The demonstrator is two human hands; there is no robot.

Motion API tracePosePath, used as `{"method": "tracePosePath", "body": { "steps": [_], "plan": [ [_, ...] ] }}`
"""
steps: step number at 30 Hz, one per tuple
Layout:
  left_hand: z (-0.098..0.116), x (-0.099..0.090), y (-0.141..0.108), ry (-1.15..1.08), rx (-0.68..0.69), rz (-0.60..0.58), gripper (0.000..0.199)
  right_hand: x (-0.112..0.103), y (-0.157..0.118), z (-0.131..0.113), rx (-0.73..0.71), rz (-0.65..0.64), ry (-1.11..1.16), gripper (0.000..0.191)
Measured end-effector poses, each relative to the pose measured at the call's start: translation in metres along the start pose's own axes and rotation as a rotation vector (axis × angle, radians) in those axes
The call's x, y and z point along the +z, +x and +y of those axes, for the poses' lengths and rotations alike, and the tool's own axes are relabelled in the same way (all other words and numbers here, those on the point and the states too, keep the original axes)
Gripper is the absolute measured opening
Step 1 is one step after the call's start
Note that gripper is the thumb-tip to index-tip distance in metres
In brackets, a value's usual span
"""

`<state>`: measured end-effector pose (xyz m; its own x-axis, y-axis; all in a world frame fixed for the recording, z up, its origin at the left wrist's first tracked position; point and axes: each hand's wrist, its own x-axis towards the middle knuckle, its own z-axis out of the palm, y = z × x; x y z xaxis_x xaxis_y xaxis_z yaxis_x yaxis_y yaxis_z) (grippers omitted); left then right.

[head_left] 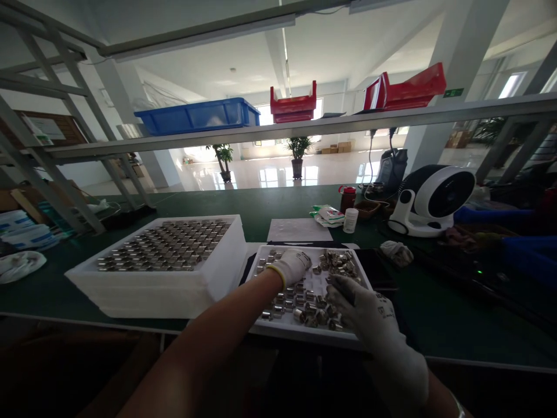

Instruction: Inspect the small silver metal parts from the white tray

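A white foam tray [300,332] holds small shiny metal cylinders [289,302], standing in rows on its left side and heaped loosely on its right. My left hand [296,267], in a white glove, is over the tray's middle with its fingers curled down; what they hold, if anything, is hidden. Over the loose heap [342,264] at the right side, my right hand [369,313] reaches in with bent, closed-in fingers. Its glove is dark with dirt at the fingertips, and I cannot make out what is between them.
At left stands a stack of white foam trays [148,296], its top filled with rows of cylinders. Behind are a white sheet [299,230], a white bottle [350,220] and a packet [328,216]. A fan [435,200] stands right. Overhead, a shelf [243,134] carries blue and red bins.
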<state>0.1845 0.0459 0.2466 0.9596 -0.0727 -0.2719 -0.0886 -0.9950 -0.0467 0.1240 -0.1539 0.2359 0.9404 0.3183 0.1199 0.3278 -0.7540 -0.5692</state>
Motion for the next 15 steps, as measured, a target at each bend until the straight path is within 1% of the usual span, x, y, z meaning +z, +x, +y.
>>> {"method": "tracePosePath", "body": {
  "steps": [2, 4, 6, 9, 11, 12, 13, 15],
  "plan": [
    [-0.004, -0.006, 0.0, -0.052, 0.019, 0.004, 0.012, 0.0, -0.014, 0.0, 0.002, 0.025, 0.073, 0.041],
    [-0.013, -0.013, -0.007, -0.151, 0.029, 0.04, 0.011, 0.001, -0.028, 0.003, 0.003, 0.059, 0.171, 0.044],
    [-0.024, -0.018, -0.02, -0.308, 0.03, 0.113, 0.014, 0.003, -0.038, 0.011, 0.017, 0.07, 0.304, 0.049],
    [-0.033, -0.021, -0.051, -0.642, 0.045, 0.27, 0.026, 0.012, -0.047, 0.026, 0.066, 0.089, 0.505, 0.058],
    [-0.028, -0.014, -0.076, -0.883, 0.097, 0.35, 0.029, 0.019, -0.053, 0.034, 0.076, 0.095, 0.584, 0.058],
    [-0.021, -0.007, -0.089, -0.994, 0.128, 0.371, 0.029, 0.023, -0.056, 0.036, 0.059, 0.077, 0.614, 0.056],
    [-0.012, 0.002, -0.102, -1.094, 0.164, 0.374, 0.031, 0.026, -0.061, 0.036, 0.032, 0.045, 0.631, 0.054],
    [0.009, 0.027, -0.125, -1.244, 0.203, 0.369, 0.038, 0.032, -0.072, 0.032, -0.029, -0.001, 0.645, 0.05]
  ]
}}
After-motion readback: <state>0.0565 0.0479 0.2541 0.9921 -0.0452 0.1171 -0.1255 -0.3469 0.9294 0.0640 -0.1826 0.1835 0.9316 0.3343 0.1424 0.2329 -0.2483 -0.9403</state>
